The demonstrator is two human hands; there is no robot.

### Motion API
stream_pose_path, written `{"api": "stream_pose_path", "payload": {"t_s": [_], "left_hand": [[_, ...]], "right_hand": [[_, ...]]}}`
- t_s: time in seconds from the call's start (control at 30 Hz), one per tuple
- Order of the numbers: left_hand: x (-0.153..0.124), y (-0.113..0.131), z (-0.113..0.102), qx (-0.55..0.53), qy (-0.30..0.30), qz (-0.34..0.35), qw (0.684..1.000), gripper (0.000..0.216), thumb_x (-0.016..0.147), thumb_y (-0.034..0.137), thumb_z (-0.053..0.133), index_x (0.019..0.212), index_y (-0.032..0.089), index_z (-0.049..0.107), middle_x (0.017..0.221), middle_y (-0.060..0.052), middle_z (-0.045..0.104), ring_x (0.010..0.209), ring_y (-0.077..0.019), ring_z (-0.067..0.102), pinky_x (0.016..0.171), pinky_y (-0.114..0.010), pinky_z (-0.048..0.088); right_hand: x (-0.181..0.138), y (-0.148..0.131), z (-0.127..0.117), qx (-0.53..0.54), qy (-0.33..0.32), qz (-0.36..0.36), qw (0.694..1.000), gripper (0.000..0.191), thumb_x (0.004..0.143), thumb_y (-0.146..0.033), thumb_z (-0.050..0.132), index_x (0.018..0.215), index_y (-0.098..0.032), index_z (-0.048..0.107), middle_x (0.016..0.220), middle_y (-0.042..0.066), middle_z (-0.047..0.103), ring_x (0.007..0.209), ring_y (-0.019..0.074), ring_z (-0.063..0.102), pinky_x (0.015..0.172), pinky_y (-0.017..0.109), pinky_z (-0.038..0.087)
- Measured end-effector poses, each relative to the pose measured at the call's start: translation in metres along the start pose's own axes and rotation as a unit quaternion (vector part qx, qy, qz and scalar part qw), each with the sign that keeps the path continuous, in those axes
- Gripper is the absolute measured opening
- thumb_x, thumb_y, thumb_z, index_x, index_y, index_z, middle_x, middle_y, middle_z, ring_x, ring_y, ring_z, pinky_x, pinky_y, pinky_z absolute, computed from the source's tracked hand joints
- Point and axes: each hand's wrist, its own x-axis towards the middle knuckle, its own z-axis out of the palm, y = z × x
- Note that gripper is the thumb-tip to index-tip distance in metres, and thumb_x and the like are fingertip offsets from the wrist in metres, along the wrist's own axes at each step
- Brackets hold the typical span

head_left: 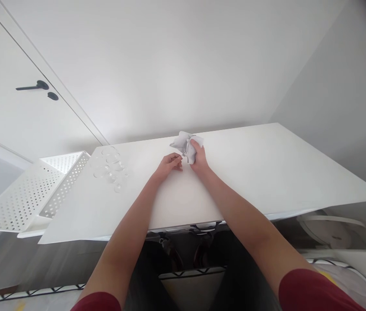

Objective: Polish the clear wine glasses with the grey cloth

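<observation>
A light grey cloth (180, 141) is bunched up above the far middle of the white table. My right hand (198, 157) is closed on it, thumb on top and fingers wrapped round its right side. Just left of the cloth, my left hand (171, 163) has its fingers curled in and pinched together, turned toward the cloth. A small shiny, clear bit shows between the two hands, too small to name. What the left fingers hold, if anything, I cannot make out. On the left part of the table lie several clear, round, glass-like pieces (112, 166) grouped together.
The white table (267, 172) stands against a pale wall. A white perforated rack (23, 196) adjoins its left end, near a door with a black handle (36, 85). Below the right front edge is a pale round object (328, 229). My legs are under the front edge.
</observation>
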Motion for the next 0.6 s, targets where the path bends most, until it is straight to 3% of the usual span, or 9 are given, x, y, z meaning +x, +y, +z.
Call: {"api": "stream_pose_path", "payload": {"t_s": [0.13, 0.3, 0.47, 0.6], "left_hand": [[-0.003, 0.004, 0.003, -0.046, -0.018, -0.027, 0.998, 0.033, 0.085, 0.046, 0.078, 0.089, 0.017, 0.062, 0.074, 0.001, 0.047, 0.071, -0.0131, 0.053, 0.058, -0.027, 0.057], [-0.005, 0.007, -0.001, -0.101, -0.023, -0.025, 0.994, 0.036, 0.082, 0.043, 0.081, 0.081, 0.017, 0.056, 0.075, 0.001, 0.043, 0.069, -0.0121, 0.051, 0.052, -0.025, 0.057], [-0.006, 0.008, -0.004, -0.113, -0.010, -0.041, 0.993, 0.036, 0.079, 0.039, 0.083, 0.080, 0.017, 0.055, 0.072, 0.002, 0.040, 0.064, -0.0114, 0.049, 0.046, -0.023, 0.050], [-0.005, 0.010, -0.004, -0.110, 0.003, -0.048, 0.993, 0.033, 0.078, 0.036, 0.083, 0.083, 0.018, 0.056, 0.066, 0.004, 0.037, 0.057, -0.0087, 0.044, 0.041, -0.017, 0.028]], "right_hand": [[0.003, -0.006, 0.000, 0.081, -0.017, 0.078, 0.994, 0.027, 0.088, -0.049, 0.068, 0.094, -0.024, 0.063, 0.085, 0.001, 0.071, 0.081, 0.0193, 0.068, 0.066, 0.031, 0.054], [-0.001, -0.008, 0.005, 0.088, -0.071, 0.137, 0.984, 0.034, 0.095, -0.057, 0.055, 0.098, -0.024, 0.064, 0.088, 0.003, 0.073, 0.087, 0.0228, 0.068, 0.072, 0.035, 0.056], [0.003, -0.004, -0.002, 0.047, -0.083, 0.118, 0.988, 0.020, 0.090, -0.044, 0.062, 0.087, -0.024, 0.060, 0.080, 0.001, 0.069, 0.079, 0.0218, 0.065, 0.071, 0.035, 0.055], [0.005, -0.003, -0.007, 0.017, -0.050, 0.040, 0.998, 0.014, 0.084, -0.036, 0.065, 0.091, -0.025, 0.060, 0.082, 0.000, 0.066, 0.078, 0.0204, 0.063, 0.068, 0.033, 0.053]]}}
